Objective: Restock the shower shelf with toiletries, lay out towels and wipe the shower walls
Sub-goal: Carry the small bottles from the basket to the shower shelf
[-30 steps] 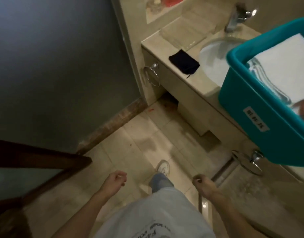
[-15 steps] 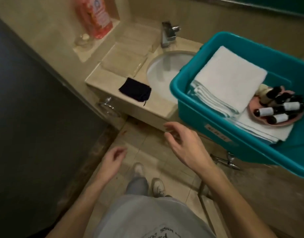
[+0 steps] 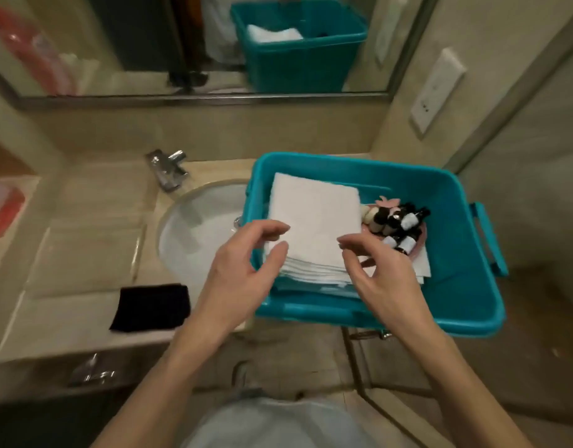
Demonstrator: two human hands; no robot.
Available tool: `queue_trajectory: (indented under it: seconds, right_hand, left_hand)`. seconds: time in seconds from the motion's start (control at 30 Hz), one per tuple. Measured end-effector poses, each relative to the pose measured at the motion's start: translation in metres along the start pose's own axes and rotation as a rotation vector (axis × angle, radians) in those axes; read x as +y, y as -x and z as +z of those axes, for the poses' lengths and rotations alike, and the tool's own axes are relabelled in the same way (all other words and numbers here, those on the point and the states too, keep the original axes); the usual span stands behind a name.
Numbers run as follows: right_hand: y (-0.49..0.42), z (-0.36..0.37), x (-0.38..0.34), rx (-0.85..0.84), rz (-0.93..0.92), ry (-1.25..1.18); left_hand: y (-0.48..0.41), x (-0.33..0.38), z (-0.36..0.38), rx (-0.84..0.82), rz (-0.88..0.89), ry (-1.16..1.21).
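I hold my left hand [image 3: 236, 273] and right hand [image 3: 380, 270] spread empty over the folded towels [image 3: 314, 221] in the teal bin [image 3: 466, 286], probably about to pinch the top one.

Your two hands — left hand [image 3: 236, 279] and right hand [image 3: 380, 279] — are bare, with no rings or gloves, forearms uncovered to the frame's bottom edge — below them, your pale grey-white fabric top [image 3: 272, 425].

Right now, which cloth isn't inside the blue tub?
The black cloth. It lies flat on the counter left of the sink, while the white towels sit stacked inside the teal tub.
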State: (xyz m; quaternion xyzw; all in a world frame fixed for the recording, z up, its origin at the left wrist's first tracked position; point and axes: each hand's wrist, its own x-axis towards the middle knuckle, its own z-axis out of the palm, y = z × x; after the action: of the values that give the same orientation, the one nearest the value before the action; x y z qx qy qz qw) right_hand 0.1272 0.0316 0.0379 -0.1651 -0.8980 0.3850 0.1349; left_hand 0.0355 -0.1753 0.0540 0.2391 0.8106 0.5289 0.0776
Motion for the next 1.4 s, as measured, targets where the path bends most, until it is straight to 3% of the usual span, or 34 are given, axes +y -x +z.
queue_trajectory:
  seconds: [0.2, 0.4, 0.7, 0.97, 1.23, 1.4]
  right_hand:
    - [0.008, -0.028, 0.034, 0.07, 0.309, 0.17]
    - [-0.008, -0.045, 0.059, -0.06, 0.535, 0.304]
    - [-0.073, -0.049, 0.098, -0.189, 0.567, 0.407]
    - [-0.097, -0.032, 0.115, -0.207, 0.476, 0.506]
    - [-0.096, -0.023, 0.119, -0.152, 0.506, 0.583]
    - [-0.094, -0.024, 0.123, -0.144, 0.57, 0.499]
  left_hand:
    - [-0.061, -0.008, 0.05, -0.324, 0.078, -0.09]
    - [-0.11, -0.006, 0.094, -0.467, 0.126, -0.161]
    - [-0.171, -0.008, 0.169, -0.5, 0.146, -0.325]
    - [-0.177, -0.024, 0.192, -0.536, 0.184, -0.5]
    - [-0.177, -0.03, 0.196, -0.515, 0.216, -0.487]
    - [-0.182, -0.023, 0.187, -0.529, 0.126, -0.336]
